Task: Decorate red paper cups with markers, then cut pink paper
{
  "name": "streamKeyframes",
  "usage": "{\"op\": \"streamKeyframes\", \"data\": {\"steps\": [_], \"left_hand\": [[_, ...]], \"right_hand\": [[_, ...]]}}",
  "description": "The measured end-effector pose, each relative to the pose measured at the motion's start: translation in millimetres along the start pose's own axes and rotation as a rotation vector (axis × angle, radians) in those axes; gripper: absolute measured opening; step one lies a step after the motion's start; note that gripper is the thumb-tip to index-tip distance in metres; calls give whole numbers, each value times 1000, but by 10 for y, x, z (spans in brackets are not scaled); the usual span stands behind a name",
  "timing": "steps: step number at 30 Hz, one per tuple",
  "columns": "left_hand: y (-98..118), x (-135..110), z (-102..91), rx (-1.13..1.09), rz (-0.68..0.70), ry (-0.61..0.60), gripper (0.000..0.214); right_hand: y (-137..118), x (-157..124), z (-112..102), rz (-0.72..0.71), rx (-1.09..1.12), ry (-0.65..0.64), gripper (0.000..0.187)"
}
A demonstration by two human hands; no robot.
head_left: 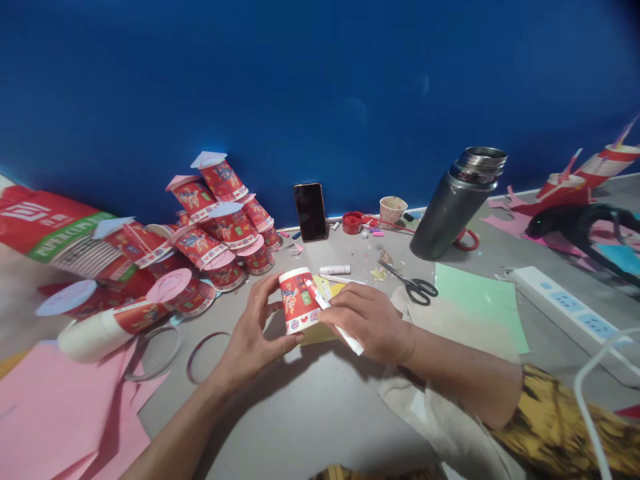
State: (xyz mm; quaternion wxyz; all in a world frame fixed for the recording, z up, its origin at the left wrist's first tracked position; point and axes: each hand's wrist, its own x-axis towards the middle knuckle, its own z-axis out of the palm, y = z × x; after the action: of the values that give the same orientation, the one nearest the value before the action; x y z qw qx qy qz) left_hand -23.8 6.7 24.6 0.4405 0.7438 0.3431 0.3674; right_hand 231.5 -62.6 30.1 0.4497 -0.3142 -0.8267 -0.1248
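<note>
My left hand (260,323) holds a red patterned paper cup (296,303) from its left side, thumb below and fingers behind. The cup is tilted slightly above the table. In my right hand (367,320) is a slim white stick-like tool (345,333); its upper end meets the cup's right side. Its exact kind I cannot tell. A yellow paper piece (320,333) lies beneath the cup. Just beyond are a glue stick (335,270) and black-handled scissors (420,290) with their blades pointing away.
Decorated paper cups (227,227) are piled at left beside a cup package (75,233) and pink paper (55,413). A phone (310,212) leans on the blue wall. At right stand a dark flask (450,207), green paper (480,307) and a power strip (565,303).
</note>
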Motion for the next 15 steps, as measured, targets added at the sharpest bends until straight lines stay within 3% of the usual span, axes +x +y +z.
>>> {"op": "streamKeyframes", "data": {"steps": [4, 8, 13, 15], "left_hand": [[19, 1, -2, -20, 17, -22, 92], [18, -3, 42, -66, -60, -62, 85], [-14, 18, 27, -27, -214, -168, 108], [-17, 27, 19, -29, -270, -217, 107]], "right_hand": [[1, 17, -4, -38, -4, 13, 16], [3, 9, 15, -60, -29, -27, 14], [-29, -49, 91, -97, -72, -106, 10], [-52, -65, 123, -126, -81, -136, 11]]}}
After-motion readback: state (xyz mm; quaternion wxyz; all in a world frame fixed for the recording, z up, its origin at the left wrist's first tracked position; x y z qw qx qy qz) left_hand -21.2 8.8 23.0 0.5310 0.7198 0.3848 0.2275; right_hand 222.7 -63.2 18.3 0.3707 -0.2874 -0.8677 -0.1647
